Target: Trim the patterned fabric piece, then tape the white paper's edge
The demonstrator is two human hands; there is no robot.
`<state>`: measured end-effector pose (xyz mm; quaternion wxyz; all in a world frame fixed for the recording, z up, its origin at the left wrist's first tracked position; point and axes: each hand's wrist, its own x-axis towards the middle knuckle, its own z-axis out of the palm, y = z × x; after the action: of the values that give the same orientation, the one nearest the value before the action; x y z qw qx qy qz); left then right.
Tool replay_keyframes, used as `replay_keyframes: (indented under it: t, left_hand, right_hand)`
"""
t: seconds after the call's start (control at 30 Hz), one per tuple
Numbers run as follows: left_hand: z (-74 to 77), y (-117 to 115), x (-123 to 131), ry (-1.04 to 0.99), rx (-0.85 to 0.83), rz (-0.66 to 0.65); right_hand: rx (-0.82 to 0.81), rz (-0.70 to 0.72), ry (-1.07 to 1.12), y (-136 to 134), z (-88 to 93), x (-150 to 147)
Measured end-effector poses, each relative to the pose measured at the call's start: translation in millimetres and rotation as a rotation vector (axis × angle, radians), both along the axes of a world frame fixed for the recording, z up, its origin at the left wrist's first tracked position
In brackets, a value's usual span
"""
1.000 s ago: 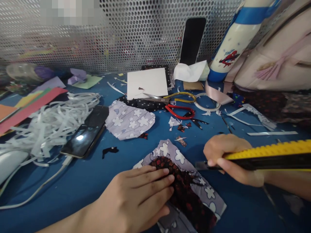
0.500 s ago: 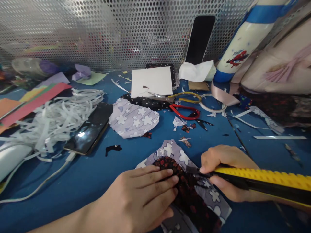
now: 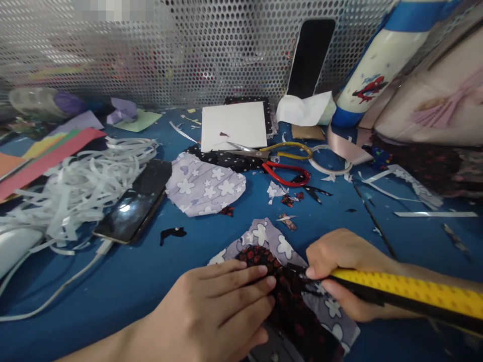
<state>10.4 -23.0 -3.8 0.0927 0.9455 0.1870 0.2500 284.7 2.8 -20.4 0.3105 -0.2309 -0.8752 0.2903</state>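
My left hand (image 3: 215, 311) lies flat with fingers together, pressing down a dark red-flowered fabric piece (image 3: 298, 322) that rests on a lilac fabric with white flowers (image 3: 271, 239). My right hand (image 3: 347, 269) is closed around a yellow and black utility knife (image 3: 411, 294), whose tip touches the dark fabric just right of my left fingertips.
Scissors with red and yellow handles (image 3: 287, 168) lie behind, beside another lilac flowered piece (image 3: 206, 186) and a white card (image 3: 234, 125). A phone (image 3: 134, 201) and shredded white paper (image 3: 79, 186) lie left. A bottle (image 3: 373, 65) and bag (image 3: 433, 95) stand back right.
My right hand has brought the knife leftward and down, from above the table to the dark fabric. My left hand stays pressed on the fabric.
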Motion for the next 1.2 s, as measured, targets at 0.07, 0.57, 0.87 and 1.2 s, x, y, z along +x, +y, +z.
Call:
replay_keyframes:
  t: [0.07,0.57,0.87,1.2]
  left_hand:
    - [0.0,0.0,0.1,0.0,0.004,0.001]
    - [-2.2,-1.0,-0.1,-0.01,0.007,0.01]
    - [-1.1,-0.6,-0.1,0.008,0.022,0.003]
    - [-2.2,-1.3,-0.5,0.013,0.019,0.003]
  right_hand:
    - [-0.035,-0.037,0.048,-0.7,3.4,1.1]
    - [0.06,-0.01,0.003,-0.8,3.5,1.1]
    - [-0.021,0.012,0.07,2.5,2.6,4.3]
    - [-0.079,-0.107,0.068,-0.9,9.6,2.3]
